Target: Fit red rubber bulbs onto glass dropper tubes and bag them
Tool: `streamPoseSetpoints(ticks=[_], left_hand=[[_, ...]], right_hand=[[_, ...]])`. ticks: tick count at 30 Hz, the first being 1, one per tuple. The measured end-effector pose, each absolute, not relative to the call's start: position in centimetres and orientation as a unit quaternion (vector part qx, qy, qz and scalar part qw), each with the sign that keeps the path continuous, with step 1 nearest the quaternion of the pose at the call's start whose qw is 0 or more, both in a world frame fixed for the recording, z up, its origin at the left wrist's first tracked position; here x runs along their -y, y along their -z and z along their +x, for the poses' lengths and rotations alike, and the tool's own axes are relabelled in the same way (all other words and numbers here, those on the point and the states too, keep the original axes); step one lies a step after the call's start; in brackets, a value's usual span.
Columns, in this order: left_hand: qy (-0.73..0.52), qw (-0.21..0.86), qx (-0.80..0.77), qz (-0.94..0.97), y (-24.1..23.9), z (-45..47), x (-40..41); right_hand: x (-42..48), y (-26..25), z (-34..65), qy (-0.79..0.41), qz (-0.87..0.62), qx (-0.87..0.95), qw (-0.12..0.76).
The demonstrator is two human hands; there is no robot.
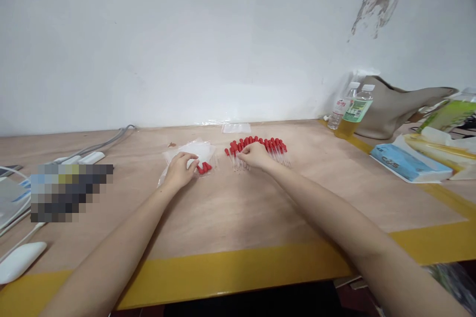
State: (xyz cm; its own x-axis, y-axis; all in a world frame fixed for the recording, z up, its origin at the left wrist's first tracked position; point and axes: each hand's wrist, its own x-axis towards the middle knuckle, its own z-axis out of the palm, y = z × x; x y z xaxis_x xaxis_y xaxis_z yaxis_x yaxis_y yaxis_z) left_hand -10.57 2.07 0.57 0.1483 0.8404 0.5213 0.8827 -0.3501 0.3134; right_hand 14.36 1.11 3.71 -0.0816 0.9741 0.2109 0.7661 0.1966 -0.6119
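Observation:
Many slim clear droppers with red bulbs [275, 143] lie side by side in a row, bulbs toward the wall. My right hand [255, 155] reaches over the left part of this row, its thumb and fingers pinched on a dropper that is mostly hidden. To the left is a stack of thin clear plastic bags [203, 148]. My left hand [181, 169] rests on its near left side, fingers curved and apart from the thumb. A few red-bulbed droppers [204, 167] lie at the bags, close to my left fingertips; I cannot tell whether they are inside one.
A flat clear packet [236, 128] lies by the wall. At right stand two bottles [353, 111], a grey-brown container [383, 109] and a blue tissue pack [411, 161]. Cables [96, 143] and a white mouse [22, 261] are at left. Yellow tape [238, 270] lines the table's front edge.

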Motion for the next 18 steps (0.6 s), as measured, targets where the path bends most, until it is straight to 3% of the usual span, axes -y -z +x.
streamPoseSetpoints(ticks=[9, 18], left_hand=[[0.307, 0.024, 0.568, -0.763, -0.3, -9.7, -1.2], [0.262, 0.05, 0.514, -0.815, 0.3, -9.1, -1.2]], right_hand=[[-4.3, -1.7, 9.0, -0.084, -0.705, 0.658, 0.251], [-3.2, -1.9, 8.5, -0.047, -0.686, 0.691, 0.223]])
